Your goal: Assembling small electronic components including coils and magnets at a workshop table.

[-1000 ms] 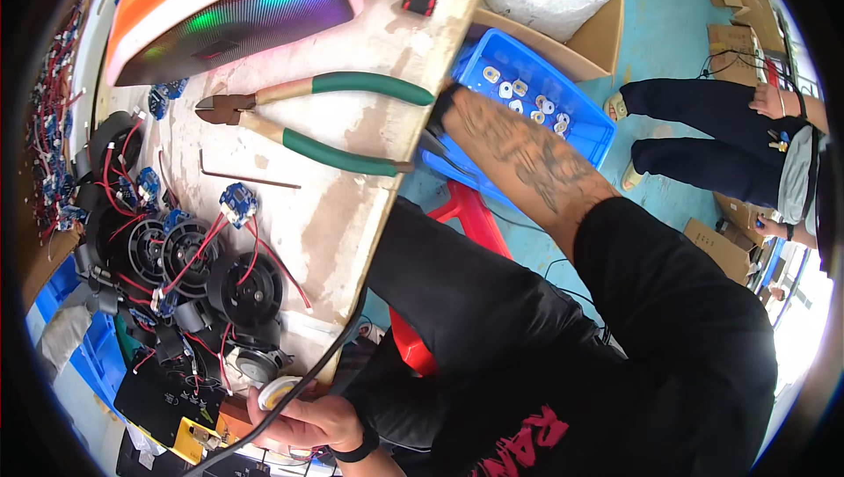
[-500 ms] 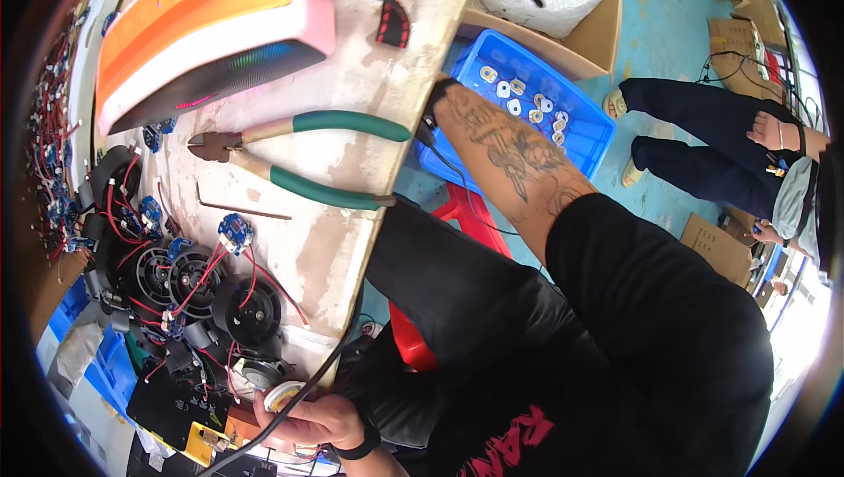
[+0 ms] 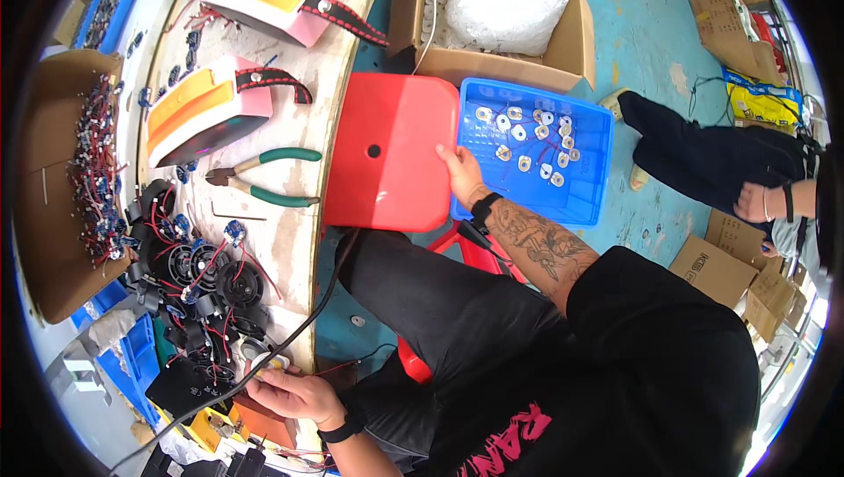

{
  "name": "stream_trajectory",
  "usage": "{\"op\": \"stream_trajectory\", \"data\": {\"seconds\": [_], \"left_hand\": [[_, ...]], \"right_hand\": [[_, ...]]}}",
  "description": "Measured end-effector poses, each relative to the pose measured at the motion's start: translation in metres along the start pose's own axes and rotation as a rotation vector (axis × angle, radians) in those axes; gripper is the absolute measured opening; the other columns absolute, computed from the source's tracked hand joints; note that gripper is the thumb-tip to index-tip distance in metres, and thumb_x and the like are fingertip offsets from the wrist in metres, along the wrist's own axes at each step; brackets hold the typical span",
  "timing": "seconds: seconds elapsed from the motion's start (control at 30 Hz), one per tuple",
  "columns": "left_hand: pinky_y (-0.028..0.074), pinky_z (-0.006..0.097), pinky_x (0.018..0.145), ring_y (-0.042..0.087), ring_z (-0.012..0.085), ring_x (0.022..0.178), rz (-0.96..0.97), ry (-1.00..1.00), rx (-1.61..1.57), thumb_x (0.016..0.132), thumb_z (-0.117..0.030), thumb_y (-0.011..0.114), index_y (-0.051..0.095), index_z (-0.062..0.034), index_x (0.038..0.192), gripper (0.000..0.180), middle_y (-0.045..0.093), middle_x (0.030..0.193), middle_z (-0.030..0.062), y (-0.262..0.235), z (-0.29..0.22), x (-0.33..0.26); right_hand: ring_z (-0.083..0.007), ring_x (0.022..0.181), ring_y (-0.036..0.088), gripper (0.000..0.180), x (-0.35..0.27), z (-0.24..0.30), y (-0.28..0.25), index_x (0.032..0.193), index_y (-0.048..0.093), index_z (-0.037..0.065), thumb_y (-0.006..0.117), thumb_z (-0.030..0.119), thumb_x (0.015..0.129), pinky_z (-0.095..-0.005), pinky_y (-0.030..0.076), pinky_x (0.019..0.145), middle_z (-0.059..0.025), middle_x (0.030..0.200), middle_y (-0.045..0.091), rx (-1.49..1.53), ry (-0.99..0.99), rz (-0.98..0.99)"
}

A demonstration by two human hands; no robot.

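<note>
The head view shows our left hand [image 3: 297, 396] at the near left, pinched on a round white-and-yellow disc [image 3: 280, 362] beside the table edge; we judge it best held by the rim, with light, steady fingers. Farther off, our right hand [image 3: 463, 176] meets the right edge of one red stool seat [image 3: 396, 125], fingers partly hidden, so we cannot tell whether they close on it. Beyond the disc we count one hex key [image 3: 237, 216], one pair of green-handled pliers [image 3: 281, 154] and two orange-topped speakers [image 3: 207, 112], all left.
</note>
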State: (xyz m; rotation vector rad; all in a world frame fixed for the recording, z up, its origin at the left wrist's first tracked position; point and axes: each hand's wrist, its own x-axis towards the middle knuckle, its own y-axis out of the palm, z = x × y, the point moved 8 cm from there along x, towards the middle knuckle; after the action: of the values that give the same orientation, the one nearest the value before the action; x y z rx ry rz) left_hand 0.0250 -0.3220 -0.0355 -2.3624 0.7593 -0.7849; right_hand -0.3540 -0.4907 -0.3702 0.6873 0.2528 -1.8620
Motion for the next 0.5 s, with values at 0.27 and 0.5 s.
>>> {"op": "stream_trajectory", "data": {"seconds": [0.27, 0.5], "left_hand": [[0.036, 0.021, 0.053, 0.045, 0.0073, 0.065, 0.025, 0.012, -0.034, 0.109, -0.016, 0.048, 0.054, 0.0026, 0.130, 0.028, 0.057, 0.093, 0.0045, 0.002, 0.005, 0.001], [0.034, 0.020, 0.055, 0.040, 0.0043, 0.067, 0.058, 0.066, -0.088, 0.110, -0.021, 0.049, 0.053, -0.0011, 0.129, 0.027, 0.057, 0.096, 0.0004, 0.007, -0.001, -0.001]], "right_hand": [[-0.0173, 0.089, 0.066, 0.055, -0.013, 0.003, -0.071, 0.107, 0.069, -0.005, 0.072, 0.047, 0.093, -0.0327, 0.053, 0.083, -0.0102, 0.098, 0.073, -0.127, -0.101, -0.132], [-0.0207, 0.106, 0.065, 0.070, 0.015, -0.005, -0.187, 0.123, 0.064, -0.008, 0.065, 0.056, 0.095, -0.0342, 0.050, 0.096, -0.0153, 0.118, 0.069, -0.082, -0.042, -0.091]]}}
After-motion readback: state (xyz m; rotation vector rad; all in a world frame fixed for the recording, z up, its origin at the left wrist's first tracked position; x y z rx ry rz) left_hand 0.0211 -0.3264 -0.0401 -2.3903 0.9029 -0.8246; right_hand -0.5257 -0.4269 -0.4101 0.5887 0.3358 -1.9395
